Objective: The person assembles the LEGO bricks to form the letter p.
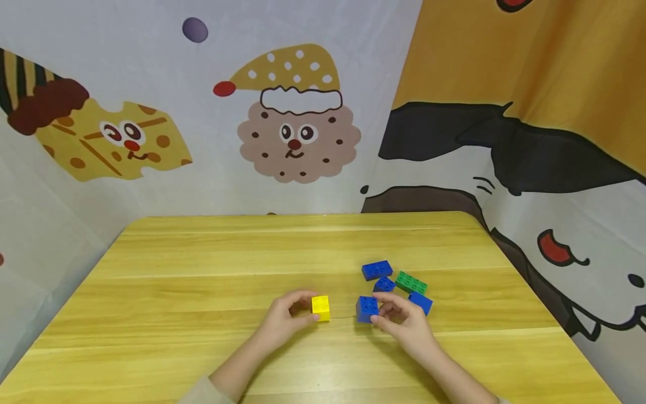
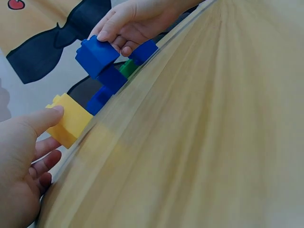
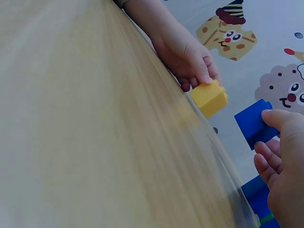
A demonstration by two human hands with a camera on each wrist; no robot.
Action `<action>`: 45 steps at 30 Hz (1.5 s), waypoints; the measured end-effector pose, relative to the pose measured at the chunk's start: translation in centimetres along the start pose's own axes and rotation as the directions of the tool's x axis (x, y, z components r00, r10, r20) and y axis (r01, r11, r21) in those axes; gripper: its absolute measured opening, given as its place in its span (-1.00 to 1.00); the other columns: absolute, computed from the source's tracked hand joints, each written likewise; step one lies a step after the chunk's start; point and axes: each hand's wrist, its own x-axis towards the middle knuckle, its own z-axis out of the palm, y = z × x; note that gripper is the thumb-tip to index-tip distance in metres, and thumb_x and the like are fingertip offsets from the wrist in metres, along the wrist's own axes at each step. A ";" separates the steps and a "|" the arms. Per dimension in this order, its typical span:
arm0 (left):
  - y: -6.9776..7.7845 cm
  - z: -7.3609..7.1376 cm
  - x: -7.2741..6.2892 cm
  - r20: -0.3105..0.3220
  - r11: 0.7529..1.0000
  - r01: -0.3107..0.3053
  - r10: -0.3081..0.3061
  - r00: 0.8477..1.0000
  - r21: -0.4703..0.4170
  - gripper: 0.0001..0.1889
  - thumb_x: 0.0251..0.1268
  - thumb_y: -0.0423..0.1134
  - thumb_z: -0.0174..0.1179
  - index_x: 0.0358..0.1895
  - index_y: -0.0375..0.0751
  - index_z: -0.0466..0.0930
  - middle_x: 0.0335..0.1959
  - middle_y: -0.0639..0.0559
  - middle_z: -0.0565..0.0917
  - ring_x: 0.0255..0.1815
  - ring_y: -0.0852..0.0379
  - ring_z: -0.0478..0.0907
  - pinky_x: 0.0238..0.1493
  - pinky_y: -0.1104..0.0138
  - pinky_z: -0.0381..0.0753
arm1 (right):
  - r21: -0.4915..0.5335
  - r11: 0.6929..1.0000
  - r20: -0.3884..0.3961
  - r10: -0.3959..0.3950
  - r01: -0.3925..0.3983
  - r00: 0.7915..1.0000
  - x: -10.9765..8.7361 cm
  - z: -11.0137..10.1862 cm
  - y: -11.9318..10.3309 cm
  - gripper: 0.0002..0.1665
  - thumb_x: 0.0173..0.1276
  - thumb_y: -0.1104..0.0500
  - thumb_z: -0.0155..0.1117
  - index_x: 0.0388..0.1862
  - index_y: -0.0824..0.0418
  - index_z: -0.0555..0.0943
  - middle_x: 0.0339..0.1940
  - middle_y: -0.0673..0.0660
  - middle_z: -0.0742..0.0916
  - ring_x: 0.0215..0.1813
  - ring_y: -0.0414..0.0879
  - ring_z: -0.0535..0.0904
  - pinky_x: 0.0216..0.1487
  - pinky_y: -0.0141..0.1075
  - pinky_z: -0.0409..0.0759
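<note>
1. The left hand [image 1: 284, 318] is low in the middle of the head picture. Its thumb and finger pinch a yellow block [image 1: 320, 308].
2. The yellow block sits at the fingertips, just to the right of the left hand. Its bumps point up. I cannot tell if its bottom touches the table [image 1: 212, 314].
3. The right hand [image 1: 410, 328] is low and right of the middle. Its thumb and finger pinch a square blue block [image 1: 367, 310], bumps up.
4. The square blue block is just left of the right hand's fingertips. So both held blocks are between the two hands, near each other but apart, with a strip of table showing in the gap.
5. More blocks lie close together above and beside the right hand: a long blue block [image 1: 377, 270] on top, a small blue block [image 1: 384, 284] just below it, a green block [image 1: 411, 282] to the right, and another blue block [image 1: 421, 303] under the green one, right by the hand.
6. A light sleeve [image 1: 206, 391] peeks in at the bottom, left of the middle.
7. Across the top hangs a cloth [image 1: 166, 67] with funny cartoon food faces.
</note>
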 end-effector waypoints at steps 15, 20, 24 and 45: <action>-0.3 -1.7 -1.3 -0.025 0.997 0.035 -0.033 0.999 0.073 -0.61 0.07 -0.20 0.43 0.02 -0.08 0.63 -0.22 0.14 0.62 -0.17 0.07 0.49 -0.19 0.28 0.44 | 0.016 0.998 0.014 -0.054 0.053 0.998 1.9 1.8 -0.6 -0.53 0.11 0.45 0.41 0.04 0.34 0.59 -0.36 0.10 0.67 -0.32 -0.14 0.58 -0.27 -0.31 0.59; -0.4 -1.8 -1.3 -0.020 0.996 0.030 -0.028 0.999 0.085 -0.59 0.06 -0.22 0.43 0.03 -0.12 0.62 -0.22 0.16 0.62 -0.17 0.09 0.50 -0.18 0.29 0.46 | 0.033 0.995 0.031 -0.095 0.094 0.995 2.6 2.5 -2.4 -0.54 0.07 0.52 0.39 0.01 0.43 0.57 -0.36 0.17 0.66 -0.34 -0.12 0.57 -0.28 -0.30 0.59; -0.4 -1.8 -1.4 -0.018 0.996 0.016 -0.015 1.000 0.091 -0.58 0.05 -0.23 0.43 0.03 -0.16 0.62 -0.21 0.15 0.62 -0.16 0.08 0.51 -0.17 0.28 0.47 | 0.031 0.992 0.054 -0.127 0.125 0.990 3.1 3.0 -4.7 -0.56 0.07 0.52 0.39 -0.02 0.46 0.57 -0.38 0.19 0.64 -0.35 -0.12 0.56 -0.29 -0.29 0.59; -0.5 -1.8 -1.2 -0.003 0.995 0.017 -0.016 1.000 0.094 -0.61 0.09 -0.17 0.42 0.01 -0.13 0.63 -0.22 0.14 0.63 -0.18 0.08 0.50 -0.20 0.28 0.47 | 0.026 0.998 0.113 -0.054 0.052 0.992 4.9 6.0 -3.5 -0.55 0.12 0.37 0.44 0.03 0.34 0.60 -0.39 0.10 0.69 -0.31 -0.09 0.57 -0.23 -0.20 0.59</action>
